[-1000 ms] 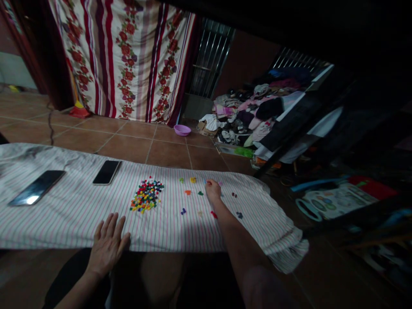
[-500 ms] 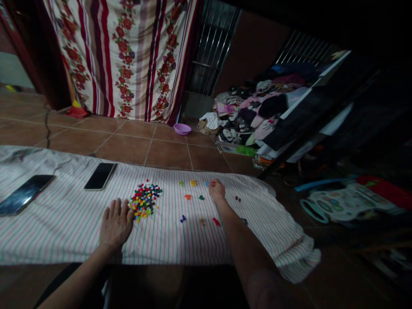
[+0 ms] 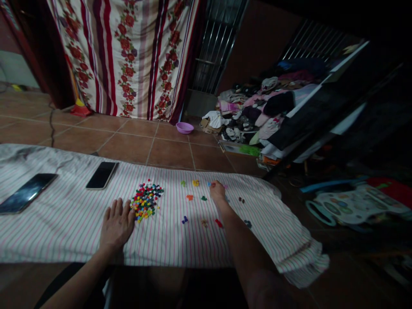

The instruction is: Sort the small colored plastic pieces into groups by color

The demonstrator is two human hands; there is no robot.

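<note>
A pile of small multicoloured pieces lies on the striped cloth. My left hand rests flat just left of the pile, fingers spread. My right hand is at the far side of the cloth, its fingers pinched beside light blue pieces; whatever they grip is too small to make out. Small same-colour groups lie around it: yellow, light green, orange, dark green, blue, beige, red, brown and dark teal.
Two phones lie on the cloth at the left, one near the pile and a larger one farther left. Beyond are a purple basin, a heap of clothes and a floral curtain. A toy panel sits right.
The whole view has shifted slightly, moving the cloth and its pieces a little to the right in the picture. Both hands keep nearly the same places on the cloth.
</note>
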